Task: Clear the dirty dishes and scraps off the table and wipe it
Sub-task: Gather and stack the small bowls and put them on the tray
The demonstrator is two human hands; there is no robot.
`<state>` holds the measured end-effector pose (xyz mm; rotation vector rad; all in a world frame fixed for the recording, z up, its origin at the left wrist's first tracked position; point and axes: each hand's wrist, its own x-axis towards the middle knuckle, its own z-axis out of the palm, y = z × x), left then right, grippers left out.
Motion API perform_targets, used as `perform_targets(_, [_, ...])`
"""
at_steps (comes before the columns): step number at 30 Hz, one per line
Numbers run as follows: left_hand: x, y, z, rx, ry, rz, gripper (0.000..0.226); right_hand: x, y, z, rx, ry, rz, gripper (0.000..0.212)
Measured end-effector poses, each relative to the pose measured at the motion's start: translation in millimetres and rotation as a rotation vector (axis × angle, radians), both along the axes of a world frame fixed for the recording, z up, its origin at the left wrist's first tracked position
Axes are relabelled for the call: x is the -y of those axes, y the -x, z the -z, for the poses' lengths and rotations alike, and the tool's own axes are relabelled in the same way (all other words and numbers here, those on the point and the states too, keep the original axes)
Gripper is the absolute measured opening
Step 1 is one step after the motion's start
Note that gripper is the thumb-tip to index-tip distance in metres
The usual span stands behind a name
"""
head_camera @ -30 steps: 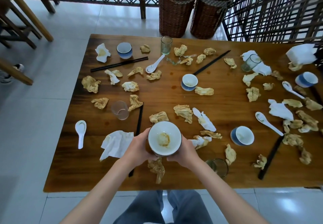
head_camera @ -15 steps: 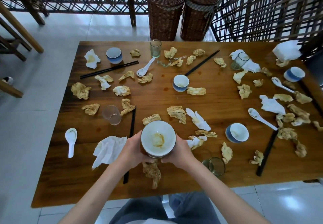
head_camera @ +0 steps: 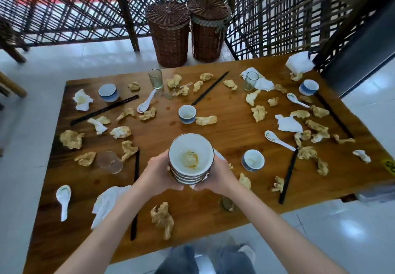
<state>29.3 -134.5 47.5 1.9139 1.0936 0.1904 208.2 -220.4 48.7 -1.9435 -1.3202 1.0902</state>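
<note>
I hold a stack of dirty white bowls (head_camera: pixel 190 156) above the middle of the wooden table (head_camera: pixel 224 128). My left hand (head_camera: pixel 159 172) grips the stack's left side and my right hand (head_camera: pixel 215 174) grips its right side. The top bowl has brown sauce stains inside. Small blue-and-white cups (head_camera: pixel 187 113) (head_camera: pixel 252 160) (head_camera: pixel 108 92) (head_camera: pixel 308 87), white spoons (head_camera: pixel 63 199) (head_camera: pixel 277 140) (head_camera: pixel 146 104), black chopsticks (head_camera: pixel 104 109) (head_camera: pixel 288 175), glasses (head_camera: pixel 155 79) (head_camera: pixel 250 80) and many crumpled stained tissues (head_camera: pixel 162 218) (head_camera: pixel 71 139) lie scattered over the table.
Two lidded wicker baskets (head_camera: pixel 168 36) (head_camera: pixel 207 30) stand on the floor past the table's far edge, against a dark lattice screen (head_camera: pixel 277 17). A tipped glass (head_camera: pixel 110 162) lies left of my hands. White napkins (head_camera: pixel 106 203) (head_camera: pixel 300 62) lie near the front left and far right corner.
The bowl stack has risen in both hands and moved toward the table's middle. The view has pulled back and tilted, showing the layered bowls' sides.
</note>
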Motion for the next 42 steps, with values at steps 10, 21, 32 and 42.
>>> perform_targets(10, [33.0, -142.1, -47.4, 0.019, -0.083, 0.148, 0.093, 55.0, -130.6, -50.3, 0.029, -0.034, 0.066, 0.088])
perform_targets(21, [145.2, -355.4, -58.0, 0.061, -0.030, 0.312, 0.102, 187.1, -325.5, -66.8, 0.140, 0.035, 0.223, 0.092])
perform_targets(32, [198.0, -545.5, -47.8, 0.064, -0.006, 0.460, 0.098, 253.3, -496.4, -54.1, 0.266, 0.141, 0.343, 0.089])
perform_targets(42, [179.0, -713.4, -22.7, 0.156, 0.068, 0.539, 0.094, 247.8, -652.2, -36.8, 0.255, 0.172, 0.508, 0.085])
